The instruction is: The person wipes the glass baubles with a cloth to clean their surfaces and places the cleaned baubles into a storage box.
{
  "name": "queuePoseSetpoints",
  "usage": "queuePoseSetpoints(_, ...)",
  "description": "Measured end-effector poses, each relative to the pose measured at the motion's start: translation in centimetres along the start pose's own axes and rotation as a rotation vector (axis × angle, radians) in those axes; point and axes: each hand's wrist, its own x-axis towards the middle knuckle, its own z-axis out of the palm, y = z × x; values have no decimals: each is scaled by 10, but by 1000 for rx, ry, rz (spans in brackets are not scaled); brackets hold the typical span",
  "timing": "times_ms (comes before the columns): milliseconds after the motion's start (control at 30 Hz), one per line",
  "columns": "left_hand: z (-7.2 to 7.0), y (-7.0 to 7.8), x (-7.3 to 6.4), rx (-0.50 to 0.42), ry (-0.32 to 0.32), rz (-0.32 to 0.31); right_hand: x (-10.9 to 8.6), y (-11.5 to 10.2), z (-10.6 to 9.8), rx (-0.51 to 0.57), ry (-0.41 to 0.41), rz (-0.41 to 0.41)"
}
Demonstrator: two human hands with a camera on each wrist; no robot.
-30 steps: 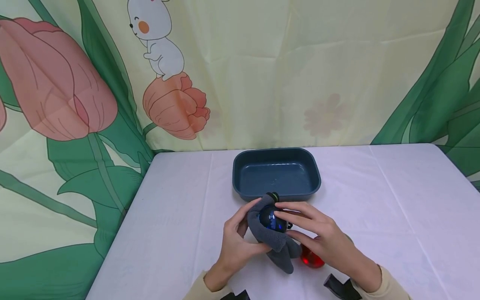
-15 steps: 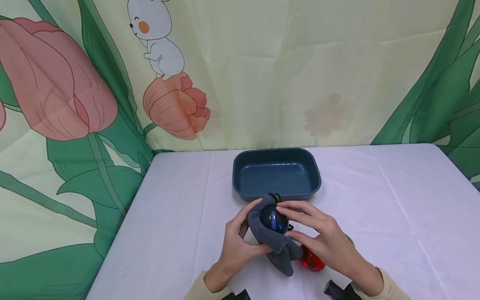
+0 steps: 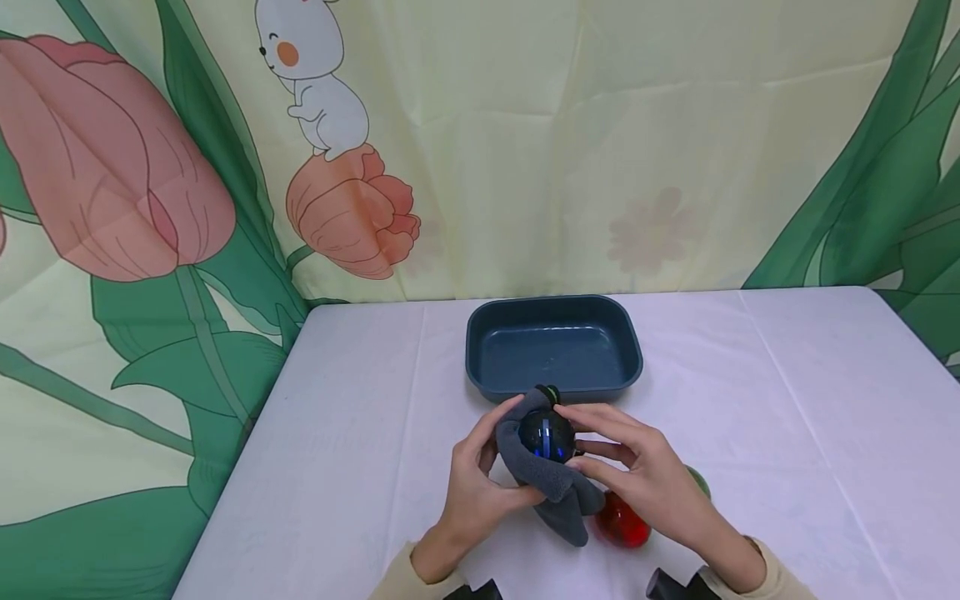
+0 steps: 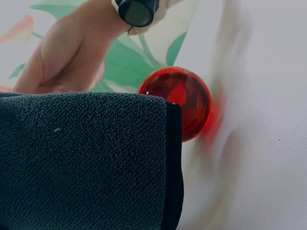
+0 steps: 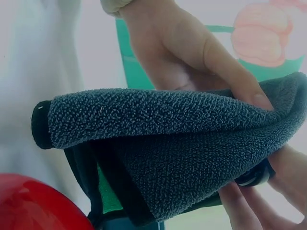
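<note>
A grey terry cloth (image 3: 536, 477) with a dark hem is wrapped partly around a shiny black-blue ball (image 3: 544, 436). My left hand (image 3: 480, 479) grips the cloth from the left, thumb below and fingers above. On the other side, my right hand (image 3: 648, 475) pinches the ball between fingertips and thumb. In the right wrist view the folded cloth (image 5: 158, 117) hides most of the ball, and only a dark sliver of the ball (image 5: 254, 176) shows near the fingers. The clear red ball (image 3: 622, 521) lies on the table under the right hand.
A dark blue rectangular tray (image 3: 551, 354) stands just beyond the hands. Part of a green round thing (image 3: 699, 480) shows behind the right wrist. The table has a white cloth (image 3: 787, 433), and a printed curtain (image 3: 525, 167) hangs at its far edge.
The right fingers have shifted on the dark ball, and its blue marking shows at another angle. The red ball and green thing are slightly more exposed. The left hand stays almost still.
</note>
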Motion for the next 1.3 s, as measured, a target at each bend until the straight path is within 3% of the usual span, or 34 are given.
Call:
queuePoseSetpoints(367, 0, 0, -1, 1, 22, -30, 1, 2, 0, 1, -19, -6)
queuePoseSetpoints(500, -1, -1, -1, 6, 2, -28, 1, 1, 0, 15, -27, 12)
queuePoseSetpoints(733, -1, -2, -2, 26, -38, -7, 3, 1, -8, 123, -120, 179)
queuePoseSetpoints(833, -2, -2, -2, 30, -33, -8, 4, 3, -10, 123, -155, 202)
queuePoseSetpoints(967, -3, -2, -2, 20, -15, -27, 4, 1, -9, 30, -117, 105)
queuePoseSetpoints(1200, -5, -1, 0, -24, -12, -38, 1, 0, -5, -214, 0, -177)
queuePoseSetpoints(1300, -5, -1, 0, -36, -18, -36, 0, 2, -3, -256, 18, -237)
